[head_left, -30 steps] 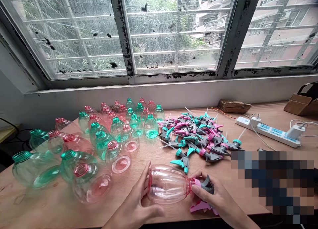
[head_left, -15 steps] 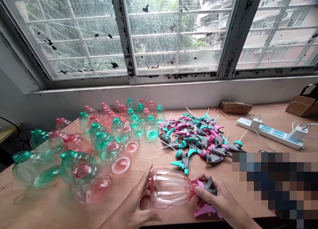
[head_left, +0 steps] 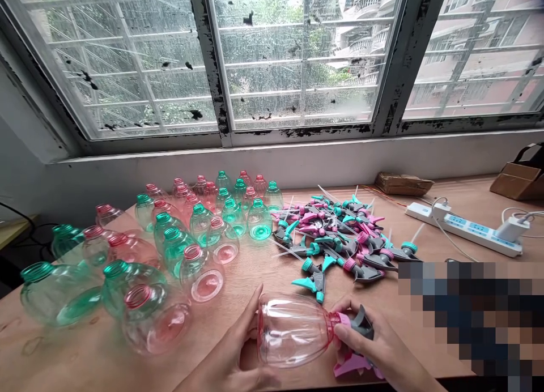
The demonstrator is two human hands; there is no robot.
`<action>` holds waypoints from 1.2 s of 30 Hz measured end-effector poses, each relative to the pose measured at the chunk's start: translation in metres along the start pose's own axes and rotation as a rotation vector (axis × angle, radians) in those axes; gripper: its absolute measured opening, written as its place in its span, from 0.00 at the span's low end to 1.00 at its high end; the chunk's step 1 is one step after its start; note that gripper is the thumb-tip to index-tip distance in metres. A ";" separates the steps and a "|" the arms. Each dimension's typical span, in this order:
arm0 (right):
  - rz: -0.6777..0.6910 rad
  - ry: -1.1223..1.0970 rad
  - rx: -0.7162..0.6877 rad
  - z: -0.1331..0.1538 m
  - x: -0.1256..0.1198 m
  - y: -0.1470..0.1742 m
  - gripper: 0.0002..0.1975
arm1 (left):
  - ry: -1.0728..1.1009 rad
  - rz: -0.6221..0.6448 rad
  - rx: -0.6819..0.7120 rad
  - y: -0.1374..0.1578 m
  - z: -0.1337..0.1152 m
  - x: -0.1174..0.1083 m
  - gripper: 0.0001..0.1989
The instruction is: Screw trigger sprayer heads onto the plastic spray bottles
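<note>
A clear pink plastic bottle (head_left: 293, 329) lies sideways between my hands, near the table's front edge. My left hand (head_left: 233, 346) cups its base, the index finger upright at the far side and the thumb low at the near side. At the bottle's neck, my right hand (head_left: 365, 341) pinches the pink collar of a trigger sprayer (head_left: 361, 323) between thumb and fingers. The sprayer's grey head sticks out past the fingers, and its pink trigger points down below them. The collar sits against the bottle's mouth; how tightly it is seated I cannot tell.
Several pink and green bottles (head_left: 202, 273) stand on the left half of the wooden table (head_left: 238, 278). A pile of trigger sprayers (head_left: 335, 228) lies ahead. To the right are a white power strip (head_left: 467, 228), a brown packet (head_left: 403, 183) and a cardboard box (head_left: 518, 179).
Both hands keep their places on the bottle and sprayer. The bottle has turned slightly, its highlights shifting, and the left thumb has moved a little. The whole view dips slightly.
</note>
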State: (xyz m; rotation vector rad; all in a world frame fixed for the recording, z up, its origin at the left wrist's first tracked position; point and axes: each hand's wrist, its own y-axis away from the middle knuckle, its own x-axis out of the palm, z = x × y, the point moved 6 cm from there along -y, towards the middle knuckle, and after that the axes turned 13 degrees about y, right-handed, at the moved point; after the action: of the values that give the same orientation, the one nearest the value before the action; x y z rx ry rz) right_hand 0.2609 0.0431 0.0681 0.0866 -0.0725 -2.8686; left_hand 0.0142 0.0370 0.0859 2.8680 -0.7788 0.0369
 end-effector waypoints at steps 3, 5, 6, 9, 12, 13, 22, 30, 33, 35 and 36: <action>-0.006 -0.004 0.008 -0.002 0.000 0.000 0.17 | 0.008 -0.032 -0.028 0.002 0.007 -0.006 0.53; -0.015 0.005 0.005 -0.002 -0.001 -0.001 0.17 | -0.002 -0.038 -0.032 0.004 0.005 -0.005 0.49; -0.021 0.011 0.004 -0.002 -0.001 -0.001 0.17 | -0.005 -0.040 -0.028 0.004 0.002 -0.004 0.49; -0.027 0.011 -0.001 -0.002 -0.002 -0.001 0.17 | -0.022 -0.069 -0.013 0.005 -0.006 0.001 0.50; -0.007 0.004 -0.001 -0.002 -0.001 -0.001 0.17 | -0.018 -0.073 0.032 0.002 -0.006 0.000 0.48; -0.002 0.007 0.002 -0.003 0.000 -0.001 0.17 | -0.006 -0.052 0.050 0.000 -0.004 0.000 0.49; -0.005 0.003 -0.005 -0.007 -0.001 -0.003 0.18 | -0.018 -0.058 0.047 0.004 -0.008 0.000 0.47; 0.012 -0.017 -0.003 -0.004 0.001 -0.003 0.18 | 0.048 -0.058 0.054 0.002 -0.010 0.003 0.52; 0.016 -0.019 -0.013 -0.004 0.001 -0.004 0.17 | 0.100 -0.044 0.036 0.003 -0.008 0.004 0.47; 0.006 -0.007 -0.013 -0.003 0.000 -0.004 0.17 | 0.076 -0.048 0.016 0.004 -0.009 0.005 0.46; 0.003 -0.003 -0.009 -0.003 0.000 -0.004 0.17 | 0.055 -0.058 0.009 0.004 -0.009 0.005 0.46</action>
State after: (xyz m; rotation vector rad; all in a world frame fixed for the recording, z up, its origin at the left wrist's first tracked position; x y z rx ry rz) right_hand 0.2601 0.0466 0.0647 0.0800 -0.0603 -2.8655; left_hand 0.0171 0.0330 0.0960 2.8830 -0.6871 0.1123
